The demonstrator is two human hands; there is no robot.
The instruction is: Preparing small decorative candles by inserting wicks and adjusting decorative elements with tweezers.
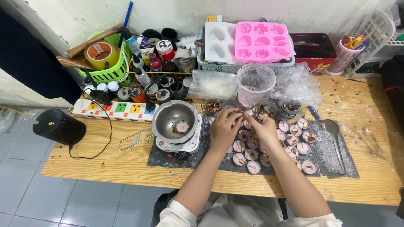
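Tweezers stood nearly upright in the right hand, their long axis running from the grip up and slightly to the left, the fingers closed snugly round the lower part so that the thin metal legs rose toward the far side of the wooden table. Just to the left, the left hand curled inward with its fingertips pinched together on something small near the tweezers; what that thing was could not be told at this size. Both hands met over the far-left corner of a cluster of small round cups filled with pale pink wax and dotted with brownish bits, which lay in rows on a dark grey mat. The cups spread mostly to the right of and nearer than the fingertips, so the right hand lay closer to the bulk of them, while the left hand lay closer to the steel pot on its small white hot plate. A long spoon rested on the mat well to the right, and a clear plastic cup stood just beyond the hands.
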